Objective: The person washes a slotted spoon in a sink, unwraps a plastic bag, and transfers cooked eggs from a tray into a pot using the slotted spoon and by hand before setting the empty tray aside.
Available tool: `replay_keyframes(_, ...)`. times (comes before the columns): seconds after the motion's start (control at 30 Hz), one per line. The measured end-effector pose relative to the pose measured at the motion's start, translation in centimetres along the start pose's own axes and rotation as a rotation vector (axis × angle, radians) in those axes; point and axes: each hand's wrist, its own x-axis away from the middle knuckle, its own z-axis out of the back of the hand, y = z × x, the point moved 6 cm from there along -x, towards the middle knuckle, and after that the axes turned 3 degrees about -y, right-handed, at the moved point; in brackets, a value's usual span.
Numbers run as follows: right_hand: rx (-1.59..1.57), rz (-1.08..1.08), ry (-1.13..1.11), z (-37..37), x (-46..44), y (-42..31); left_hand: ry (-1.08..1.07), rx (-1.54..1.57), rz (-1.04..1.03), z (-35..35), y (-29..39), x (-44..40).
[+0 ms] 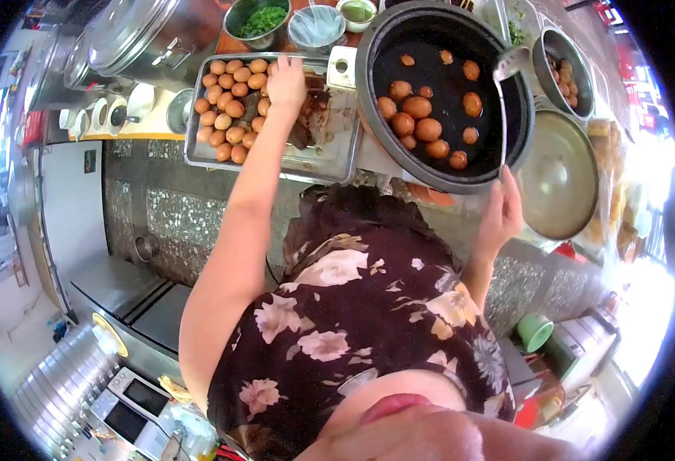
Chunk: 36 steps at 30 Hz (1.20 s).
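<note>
My left hand (pixel 286 86) reaches over a metal tray (pixel 330 165) at its far side, fingers curled down beside the brown eggs (pixel 234 108). Its fingertips are hidden, so what they hold does not show. Many eggs fill the tray's left part, and dark brown flat pieces (pixel 307 123) lie to the right of my wrist. With my right hand (pixel 502 209) I grip the handle of a metal ladle (pixel 513 64), whose bowl rests near the right rim of a big black pot (pixel 368 100). Several brown eggs (pixel 428 129) sit in dark liquid inside the pot.
Behind the tray stand a bowl of chopped greens (pixel 264 21) and a bowl lined with clear plastic (pixel 316 29). To the pot's right are a metal pot holding eggs (pixel 564 77) and a large round lid (pixel 559 175). Big steel pots (pixel 134 38) stand at the left.
</note>
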Motion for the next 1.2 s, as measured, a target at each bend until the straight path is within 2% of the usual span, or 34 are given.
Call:
replay_keyframes(0.07,0.03,-0.032,-0.009,-1.2,0.2,-0.5,-0.085,-0.137,-0.137,-4.3,-1.9,0.0)
replay_keyframes(0.13,0.099,-0.093,-0.03,-1.7,0.4,-0.9,-0.318,-0.1,-0.158,-7.3,-3.3,0.2)
replay_keyframes(0.2,0.09,-0.028,-0.029,-1.9,0.7,-1.5,-0.439,-0.109,-0.07,-9.7,-5.1,-0.4)
replay_keyframes(0.27,0.04,-0.049,-0.037,-1.7,0.9,-0.8,-0.434,0.061,0.005,-8.5,-5.3,0.2)
replay_keyframes(0.3,0.068,-0.041,-0.055,-1.6,1.0,-0.7,-0.198,0.296,0.049,-7.3,-6.0,0.6)
replay_keyframes(0.33,0.088,-0.032,-0.071,-1.6,1.1,-0.6,-0.1,0.333,0.093,-5.3,-5.9,0.5)
replay_keyframes(0.4,0.05,-0.051,-0.076,-1.6,1.5,-0.3,-0.071,0.7,0.263,2.6,-2.6,0.5)
replay_keyframes(0.47,0.014,-0.079,-0.103,-1.9,2.1,0.2,-0.048,1.356,0.178,7.9,2.2,0.3)
replay_keyframes(0.53,-0.116,-0.04,-0.136,-2.6,2.5,0.1,-0.221,1.665,0.156,10.9,7.5,0.4)
replay_keyframes(0.6,-0.018,0.09,-0.261,-3.9,2.5,-0.9,-0.47,2.058,0.161,11.6,12.8,0.6)
replay_keyframes(0.63,-0.038,0.058,-0.269,-3.8,2.4,-0.6,-0.543,2.176,0.204,10.2,13.9,0.4)
replay_keyframes(0.7,-0.057,0.035,-0.265,-3.2,2.1,-0.2,-0.584,2.219,0.247,9.3,15.0,0.6)
replay_keyframes(0.77,-0.202,0.051,-0.087,-1.5,2.0,0.4,-0.693,2.258,0.307,8.9,16.8,0.6)
replay_keyframes(0.8,-0.203,0.041,-0.081,-1.1,2.0,0.5,-0.704,2.252,0.313,8.5,17.4,0.8)
replay_keyframes(0.87,-0.027,-0.008,-0.245,-1.1,1.7,0.7,-0.763,2.445,0.524,7.4,18.7,1.3)
replay_keyframes(0.9,-0.074,-0.028,-0.223,-0.6,1.7,1.0,-0.797,2.398,0.61,8.7,19.9,1.5)
replay_keyframes(0.93,-0.076,-0.024,-0.217,-0.4,1.5,1.0,-0.801,2.397,0.603,8.3,20.3,1.3)
replay_keyframes(1.0,-0.131,-0.017,-0.173,0.3,1.7,1.1,-1.006,2.411,0.44,7.6,22.1,2.0)
replay_keyframes(1.03,-0.176,-0.065,-0.177,0.2,1.7,1.1,-0.977,2.313,0.555,6.7,22.6,1.8)
replay_keyframes(1.07,-0.175,-0.066,-0.176,0.5,1.9,1.4,-0.979,2.312,0.556,6.5,23.0,1.7)
replay_keyframes(1.13,-0.201,0.003,-0.056,1.7,2.3,1.8,-1.213,2.235,0.777,5.7,24.0,2.5)
replay_keyframes(1.17,-0.112,0.117,-0.024,2.3,2.5,1.0,-1.207,2.162,0.798,5.1,24.5,2.6)
replay_keyframes(1.2,-0.11,0.116,-0.042,2.4,2.6,1.4,-1.258,2.187,0.743,4.5,25.1,2.7)
